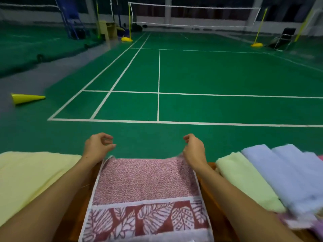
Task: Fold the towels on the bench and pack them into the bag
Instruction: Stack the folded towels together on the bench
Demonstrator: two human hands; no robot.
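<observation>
Head view: pink patterned towel (145,186) lies flat on the wooden bench (216,215) at lower centre, leaf-print border nearest the camera, far edge hanging at the bench's front lip. Left hand (97,145) is above the towel's far left corner, fingers loosely curled, thumb near the fingertips; it looks apart from the cloth, holding nothing. Right hand (194,149) is at the far right corner, fingers curled down; it seems to pinch the raised edge there, but contact is partly hidden by the hand itself. Both forearms run in from the bottom corners, roughly parallel, flanking the towel, wrists bent down.

Step in hand, likely: take both far corners and fold the towel toward the body. To do it well: pinch each corner right at the hem, lift both evenly, bring the far edge onto the near border so the side hems line up, then smooth flat.

Cream towel (31,179) sits lower left. Pale green towel (244,182) and light blue towel (288,173) lie overlapped at lower right, with more cloth under them. Bag is not in view. Yellow cone (26,98) lies on the green court floor (227,75), left of centre.
</observation>
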